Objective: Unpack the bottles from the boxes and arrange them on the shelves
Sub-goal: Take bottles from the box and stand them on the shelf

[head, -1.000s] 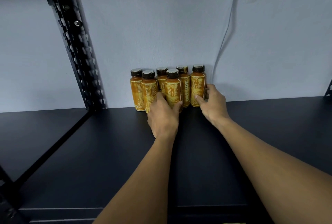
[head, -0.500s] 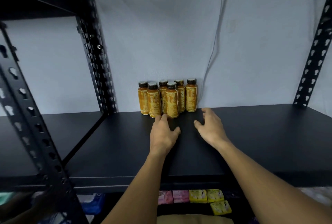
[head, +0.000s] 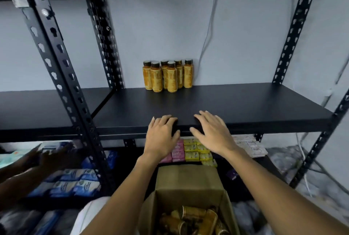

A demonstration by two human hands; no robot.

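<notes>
1. Black shelf (head: 245, 106) spans the frame
2. Open cardboard box (head: 188, 183) below holds loose bottles (head: 190, 217)
3. Amber bottles (head: 168, 76) stand clustered at the shelf's back
4. Left hand (head: 162, 136) and right hand (head: 213, 131), fingers spread, empty, at its front edge

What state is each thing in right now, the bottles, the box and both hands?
Shelved bottles: upright, capped, clustered together.
Cardboard box: open.
Boxed bottles: lying jumbled inside.
Left hand: open, empty, at the shelf front edge.
Right hand: open, empty, at the same edge.
</notes>
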